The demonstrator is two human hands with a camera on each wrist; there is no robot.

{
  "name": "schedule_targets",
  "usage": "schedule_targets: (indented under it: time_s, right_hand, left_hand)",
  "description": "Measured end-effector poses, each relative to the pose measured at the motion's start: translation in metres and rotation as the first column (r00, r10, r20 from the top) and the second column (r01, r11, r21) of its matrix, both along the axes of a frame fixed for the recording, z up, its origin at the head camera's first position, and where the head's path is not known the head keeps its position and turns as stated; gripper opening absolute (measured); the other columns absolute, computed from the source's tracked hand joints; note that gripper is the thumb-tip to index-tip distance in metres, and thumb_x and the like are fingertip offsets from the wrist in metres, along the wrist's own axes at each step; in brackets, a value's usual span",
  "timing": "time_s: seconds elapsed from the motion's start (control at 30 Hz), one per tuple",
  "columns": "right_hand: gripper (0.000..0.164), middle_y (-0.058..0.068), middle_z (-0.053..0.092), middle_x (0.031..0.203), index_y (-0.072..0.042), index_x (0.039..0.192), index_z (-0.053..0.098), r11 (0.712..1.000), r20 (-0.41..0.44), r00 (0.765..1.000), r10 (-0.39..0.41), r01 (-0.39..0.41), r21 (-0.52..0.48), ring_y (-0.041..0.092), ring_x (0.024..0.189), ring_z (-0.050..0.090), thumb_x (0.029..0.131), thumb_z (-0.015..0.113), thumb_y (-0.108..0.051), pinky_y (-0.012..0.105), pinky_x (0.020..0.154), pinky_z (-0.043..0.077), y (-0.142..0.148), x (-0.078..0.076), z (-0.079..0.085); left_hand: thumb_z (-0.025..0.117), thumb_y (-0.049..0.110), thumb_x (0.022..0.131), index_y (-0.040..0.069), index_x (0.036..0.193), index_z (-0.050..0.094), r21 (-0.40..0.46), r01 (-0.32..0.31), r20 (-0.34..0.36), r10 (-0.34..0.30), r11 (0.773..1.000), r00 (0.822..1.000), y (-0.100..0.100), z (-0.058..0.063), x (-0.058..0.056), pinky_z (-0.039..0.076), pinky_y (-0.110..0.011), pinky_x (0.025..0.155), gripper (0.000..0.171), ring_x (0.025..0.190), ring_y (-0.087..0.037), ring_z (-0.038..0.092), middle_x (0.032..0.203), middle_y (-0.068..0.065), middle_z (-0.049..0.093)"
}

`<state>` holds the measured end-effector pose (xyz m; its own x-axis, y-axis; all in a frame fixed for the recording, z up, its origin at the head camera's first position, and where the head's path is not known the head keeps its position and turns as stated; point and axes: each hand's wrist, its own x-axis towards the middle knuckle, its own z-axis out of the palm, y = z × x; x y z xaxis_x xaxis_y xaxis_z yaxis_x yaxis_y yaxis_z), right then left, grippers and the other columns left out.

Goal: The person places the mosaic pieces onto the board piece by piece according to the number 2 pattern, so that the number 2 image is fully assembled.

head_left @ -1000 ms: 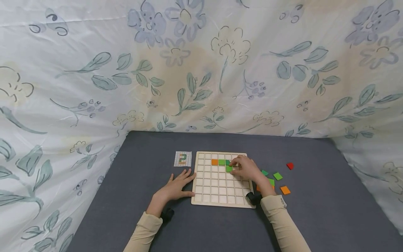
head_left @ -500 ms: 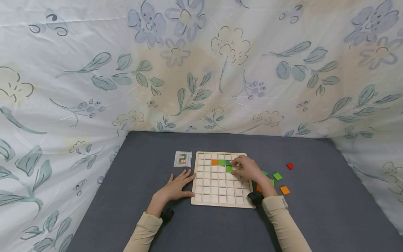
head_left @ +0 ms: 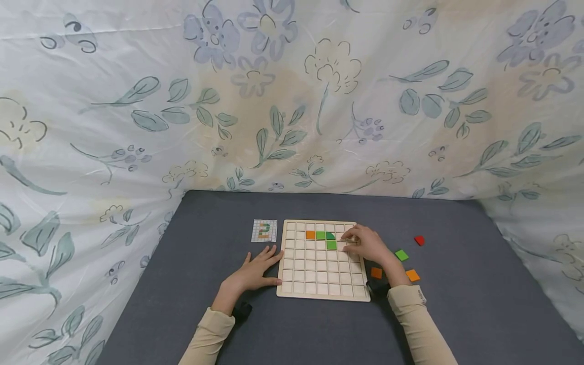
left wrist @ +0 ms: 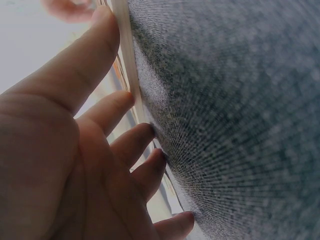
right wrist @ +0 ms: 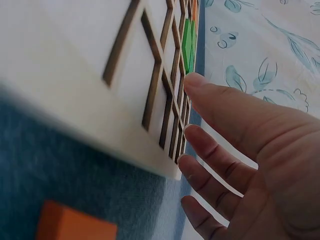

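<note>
A pale wooden grid board [head_left: 311, 276] lies on the table. In its upper rows sit an orange square tile [head_left: 311, 235], a green square tile [head_left: 321, 235], a dark green round-edged tile [head_left: 330, 236] and, just below that, another green tile [head_left: 331, 245]. My left hand [head_left: 254, 269] rests with spread fingers at the board's left edge; the left wrist view shows the thumb [left wrist: 85, 60] against the rim. Over the board's upper right is my right hand [head_left: 369, 245], fingers loosely bent and apart, holding nothing in the right wrist view.
A small printed pattern card [head_left: 264, 231] lies left of the board. Loose tiles lie to its right: an orange one [head_left: 376, 273] by the edge, another orange tile [head_left: 412, 275], a green tile [head_left: 401, 255] and a red piece [head_left: 420, 241]. A floral cloth [head_left: 292, 101] hangs behind.
My right hand has drawn back to the right, off the dark green tile, which now shows fully in its cell. The left hand stays in place.
</note>
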<state>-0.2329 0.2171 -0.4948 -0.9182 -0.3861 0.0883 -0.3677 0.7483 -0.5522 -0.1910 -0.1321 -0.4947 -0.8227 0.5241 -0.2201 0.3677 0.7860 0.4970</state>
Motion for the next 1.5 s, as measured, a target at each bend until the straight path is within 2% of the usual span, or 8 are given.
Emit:
schedule_targets:
  time_s: [0.13,0.27,0.5,0.63,1.1,1.37,1.5]
  right_hand:
    - [0.028,0.006,0.056,0.091,-0.012,0.106,0.068,1.000,0.011,1.000,-0.013,0.013,-0.011,0.017,0.073,0.046,0.080,0.073,-0.023,0.038,0.069,0.031,0.006,0.000,0.000]
    - [0.030,0.007,0.056,0.093,-0.012,0.107,0.068,0.999,0.017,0.999,-0.031,0.031,-0.012,0.017,0.072,0.043,0.080,0.073,-0.023,0.037,0.068,0.028,0.012,0.000,0.001]
    - [0.031,0.009,0.057,0.105,-0.011,0.108,0.068,0.998,0.007,0.998,-0.056,0.056,-0.005,0.024,0.085,0.053,0.080,0.073,-0.023,0.043,0.074,0.042,0.023,0.001,0.001]
    - [0.030,0.010,0.057,0.107,-0.011,0.108,0.068,0.997,0.005,0.997,-0.078,0.078,0.011,0.026,0.089,0.054,0.080,0.073,-0.023,0.046,0.075,0.045,0.030,0.002,0.002]
    - [0.029,0.010,0.058,0.106,-0.012,0.108,0.068,0.989,0.011,0.990,-0.142,0.142,0.035,0.026,0.089,0.053,0.081,0.072,-0.023,0.044,0.074,0.046,0.052,0.006,0.002]
    - [0.029,0.010,0.059,0.101,-0.011,0.106,0.068,0.984,-0.023,0.986,-0.165,0.167,0.070,0.023,0.082,0.051,0.080,0.073,-0.023,0.038,0.068,0.043,0.065,0.010,0.000]
    - [0.030,0.010,0.059,0.102,-0.010,0.107,0.068,0.979,-0.026,0.982,-0.187,0.188,0.080,0.023,0.082,0.050,0.080,0.073,-0.023,0.039,0.069,0.043,0.071,0.013,-0.002]
  left_hand:
    - [0.063,0.046,0.083,0.022,0.148,0.028,0.005,0.001,0.001,-0.001,1.000,1.000,0.000,0.001,0.000,0.001,-0.066,0.107,0.077,0.143,-0.030,0.010,0.154,-0.010,0.018]
    - [0.063,0.046,0.083,0.021,0.148,0.028,0.005,0.003,0.000,-0.003,1.000,1.000,0.000,0.002,0.000,0.001,-0.066,0.107,0.077,0.143,-0.030,0.010,0.154,-0.010,0.018]
    - [0.064,0.045,0.083,0.022,0.148,0.028,0.007,0.003,0.000,-0.003,1.000,1.000,0.000,0.004,0.000,0.001,-0.066,0.107,0.077,0.143,-0.030,0.010,0.154,-0.010,0.018]
    - [0.063,0.046,0.083,0.022,0.148,0.028,0.005,0.004,-0.003,-0.004,1.000,1.000,0.000,0.003,-0.001,0.001,-0.066,0.107,0.077,0.143,-0.030,0.009,0.154,-0.010,0.017]
    - [0.063,0.046,0.084,0.022,0.148,0.027,0.004,0.010,-0.002,-0.010,1.000,1.000,-0.001,0.002,-0.001,0.001,-0.066,0.107,0.077,0.143,-0.030,0.009,0.154,-0.009,0.017]
    - [0.063,0.047,0.084,0.021,0.148,0.027,0.009,0.012,0.003,-0.012,1.000,1.000,-0.002,0.001,0.000,0.001,-0.066,0.107,0.078,0.143,-0.031,0.010,0.154,-0.009,0.017]
    - [0.062,0.047,0.084,0.022,0.148,0.027,0.003,0.008,0.004,-0.008,1.000,1.000,-0.002,0.000,0.000,0.001,-0.066,0.107,0.078,0.143,-0.029,0.009,0.154,-0.009,0.017]
